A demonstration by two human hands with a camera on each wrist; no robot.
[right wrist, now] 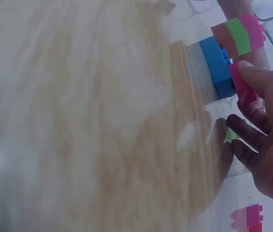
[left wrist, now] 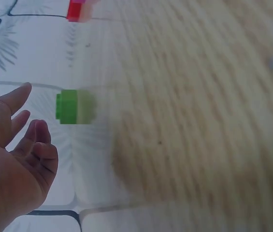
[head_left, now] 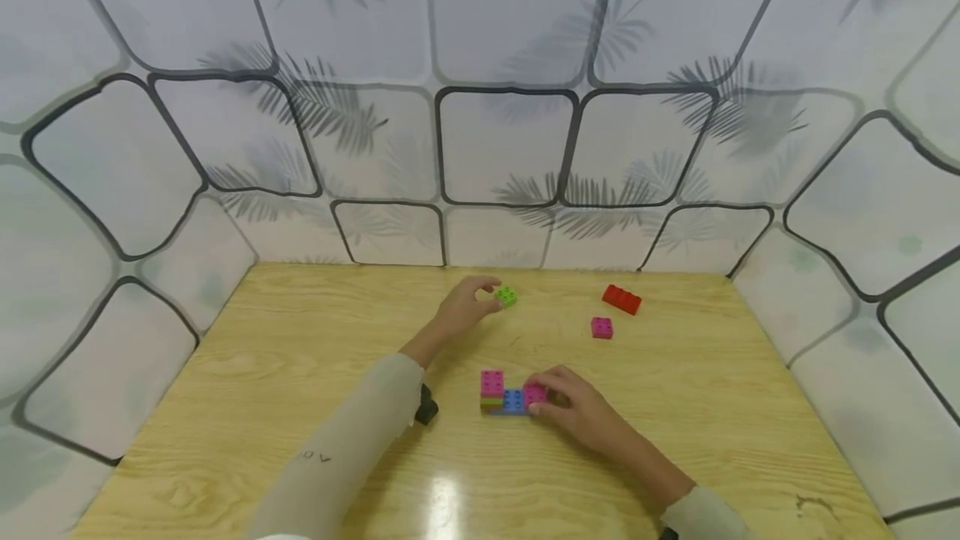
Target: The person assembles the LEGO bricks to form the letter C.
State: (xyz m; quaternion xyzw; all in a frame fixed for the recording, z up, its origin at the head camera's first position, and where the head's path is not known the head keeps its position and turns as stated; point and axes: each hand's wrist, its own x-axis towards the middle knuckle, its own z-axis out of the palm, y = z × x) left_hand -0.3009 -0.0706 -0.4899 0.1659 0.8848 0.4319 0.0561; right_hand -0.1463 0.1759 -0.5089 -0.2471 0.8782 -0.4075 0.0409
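Observation:
Toward the back of the table, my left hand (head_left: 461, 307) reaches beside a lime-green toy brick (head_left: 506, 297), thumb and fingers apart. The left wrist view shows a gap between the fingers and that green brick (left wrist: 69, 107). Nearer the front, my right hand (head_left: 577, 408) pinches a pink brick (right wrist: 242, 83) seated on the right end of a blue brick (right wrist: 217, 67). At the blue brick's left end rises a stack with a pink brick (head_left: 492, 382) on top, a green brick (right wrist: 238, 36) under it and a brownish one below. Blue studs show between.
A small magenta brick (head_left: 602, 327) and a longer red brick (head_left: 622, 299) lie at the back right of the wooden table (head_left: 300, 340). Patterned wall panels (head_left: 495, 148) border the table behind and at the sides. A dark wrist device (head_left: 426, 405) sits under the left forearm.

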